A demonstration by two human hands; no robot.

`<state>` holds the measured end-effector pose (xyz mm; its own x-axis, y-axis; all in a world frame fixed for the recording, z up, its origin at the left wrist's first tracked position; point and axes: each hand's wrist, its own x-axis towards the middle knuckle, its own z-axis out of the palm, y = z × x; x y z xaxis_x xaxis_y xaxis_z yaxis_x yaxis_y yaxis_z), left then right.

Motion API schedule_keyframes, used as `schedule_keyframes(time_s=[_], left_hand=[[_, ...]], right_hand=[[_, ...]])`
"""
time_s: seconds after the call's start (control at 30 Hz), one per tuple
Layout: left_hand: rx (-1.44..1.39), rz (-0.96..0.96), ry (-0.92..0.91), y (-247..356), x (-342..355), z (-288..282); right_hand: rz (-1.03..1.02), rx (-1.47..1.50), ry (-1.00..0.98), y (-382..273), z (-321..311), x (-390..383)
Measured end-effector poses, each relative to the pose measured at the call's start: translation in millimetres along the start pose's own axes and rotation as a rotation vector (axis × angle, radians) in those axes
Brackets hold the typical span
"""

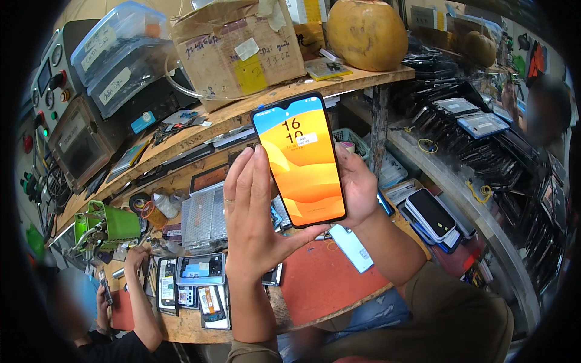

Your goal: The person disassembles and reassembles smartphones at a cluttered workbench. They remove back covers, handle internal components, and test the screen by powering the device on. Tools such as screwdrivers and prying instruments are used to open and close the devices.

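A smartphone [305,166] with a lit orange and yellow lock screen stands upright in front of me, a small white sticker on its glass. My left hand [251,224] closes on its left side, fingers along the edge and thumb reaching under the bottom corner. From the right, my right hand [358,187] grips the opposite edge; its fingers are mostly hidden behind the phone. Below on the bench lies a red mat [327,287], with a light blue phone or back panel [353,248] at its upper edge.
Opened phones [201,269] lie left of the mat, near a green tool holder [112,222]. Another person's hand [138,259] works there. A wooden shelf [363,78] bears a cardboard box [239,51]. Stacked phone parts [478,142] fill the metal-edged shelf at right.
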<state>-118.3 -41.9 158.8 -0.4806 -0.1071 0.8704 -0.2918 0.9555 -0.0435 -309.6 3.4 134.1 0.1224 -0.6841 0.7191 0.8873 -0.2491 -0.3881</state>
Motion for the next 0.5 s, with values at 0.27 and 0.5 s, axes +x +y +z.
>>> schedule_keyframes(time_s=[0.27,0.5], left_hand=[[-0.041,0.003,0.014,-6.0,1.3,10.8],[-0.047,-0.045,-0.024,-8.2,1.5,11.6]], right_hand=[[-0.025,-0.024,-0.113,2.4,-11.6,7.7],[-0.037,-0.088,0.203,7.9,-0.5,5.7]])
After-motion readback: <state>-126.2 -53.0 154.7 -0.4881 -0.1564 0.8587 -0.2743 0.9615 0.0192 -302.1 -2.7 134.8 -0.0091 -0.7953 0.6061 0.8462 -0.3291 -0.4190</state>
